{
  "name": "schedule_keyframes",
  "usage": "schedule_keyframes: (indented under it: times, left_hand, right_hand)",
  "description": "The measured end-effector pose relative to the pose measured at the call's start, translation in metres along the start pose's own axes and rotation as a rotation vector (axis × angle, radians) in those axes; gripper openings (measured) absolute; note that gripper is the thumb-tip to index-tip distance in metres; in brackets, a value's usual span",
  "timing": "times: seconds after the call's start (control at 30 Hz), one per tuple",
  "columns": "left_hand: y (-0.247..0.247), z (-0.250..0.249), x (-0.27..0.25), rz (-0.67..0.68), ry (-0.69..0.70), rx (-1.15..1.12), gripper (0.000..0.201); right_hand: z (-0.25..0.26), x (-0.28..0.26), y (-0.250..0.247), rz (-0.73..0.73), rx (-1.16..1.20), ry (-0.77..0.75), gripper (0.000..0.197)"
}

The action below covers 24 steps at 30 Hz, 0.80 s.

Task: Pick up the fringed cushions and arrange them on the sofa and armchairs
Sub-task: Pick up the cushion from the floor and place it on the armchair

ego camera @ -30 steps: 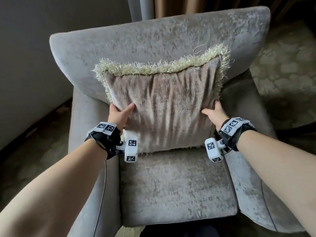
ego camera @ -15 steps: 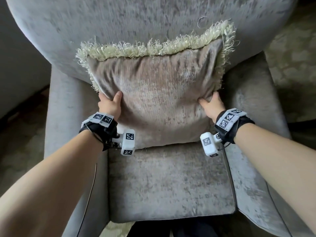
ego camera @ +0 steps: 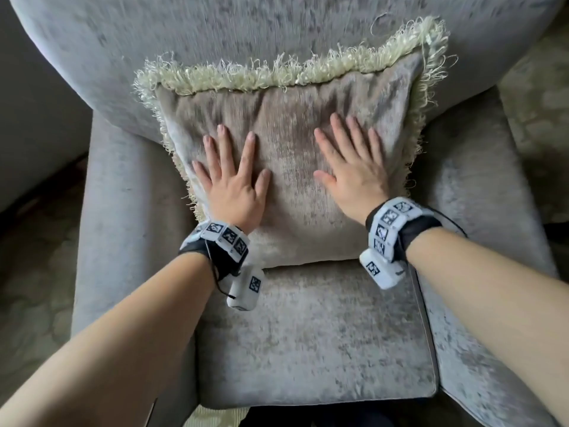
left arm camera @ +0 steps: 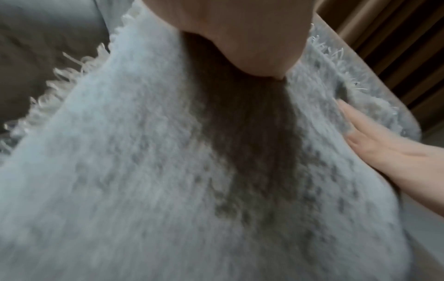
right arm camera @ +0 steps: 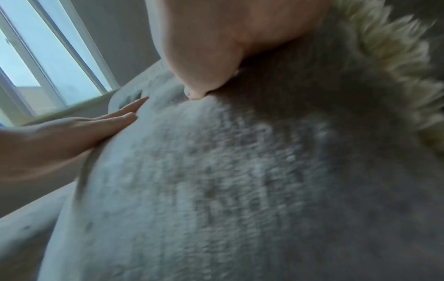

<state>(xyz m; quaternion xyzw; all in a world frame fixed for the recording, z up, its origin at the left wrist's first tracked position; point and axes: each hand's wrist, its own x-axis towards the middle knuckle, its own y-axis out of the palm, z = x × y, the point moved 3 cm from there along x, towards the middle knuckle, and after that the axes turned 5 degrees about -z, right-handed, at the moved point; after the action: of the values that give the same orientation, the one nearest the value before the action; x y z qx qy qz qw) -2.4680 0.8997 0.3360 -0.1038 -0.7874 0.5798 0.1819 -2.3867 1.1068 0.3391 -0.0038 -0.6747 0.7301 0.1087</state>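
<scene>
The grey armchair (ego camera: 308, 334) takes it all: one fringed cushion (ego camera: 295, 167) stands on the seat, propped against the backrest, its pale fringe along the top and side edges. The chair itself sits on a patterned carpet (ego camera: 37, 303), seen either side.

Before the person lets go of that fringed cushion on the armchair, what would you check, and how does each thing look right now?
1. Cushion leans against the armchair back: ok.
2. Cushion's bottom edge sits on the seat: ok.
3. Cushion centred between the arms: ok, roughly.
4. Cushion squared up: not ok, its top right corner rides higher.
5. Left hand and right hand lie flat on it, gripping nothing: ok.
6. Cushion will stay up unaided: cannot tell.
</scene>
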Motion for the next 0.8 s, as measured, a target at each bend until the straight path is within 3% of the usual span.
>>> schedule_keyframes:
  times: [0.13,0.23,0.33,0.4,0.43,0.5,0.6,0.7,0.8]
  left_hand:
    - [0.005,0.018,0.034,0.09,0.035,0.128,0.062]
    - [0.004,0.02,0.028,0.074,-0.036,0.138,0.064]
    - [0.004,0.039,0.003,0.016,-0.267,0.064,0.066]
    - [0.005,0.054,-0.023,-0.029,-0.461,-0.082,0.066]
    - [0.006,0.056,-0.038,-0.076,-0.487,-0.15,0.067]
    - [0.008,0.046,-0.075,-0.147,-0.355,-0.225,0.068]
    - [0.036,0.021,-0.117,0.015,-0.199,-0.186,0.07]
    - [0.069,0.034,-0.124,0.272,-0.362,-0.091,0.073]
    - [0.093,0.08,-0.122,0.483,-0.634,-0.328,0.085]
  right_hand:
    - [-0.037,0.015,0.007,0.039,-0.069,0.064,0.064]
    - [-0.051,0.001,0.005,0.038,0.038,0.251,0.063]
    - [-0.06,-0.025,0.002,0.027,0.209,0.456,0.067]
    - [-0.059,-0.047,-0.001,-0.097,0.348,0.573,0.069]
    - [-0.053,-0.059,-0.001,-0.177,0.41,0.613,0.071]
    - [-0.026,-0.084,0.005,-0.233,0.454,0.575,0.072]
    - [0.018,-0.111,0.038,0.029,0.346,0.361,0.074]
    - [0.002,-0.121,0.074,0.191,0.252,0.38,0.078]
    - [-0.026,-0.129,0.08,0.248,0.251,0.423,0.078]
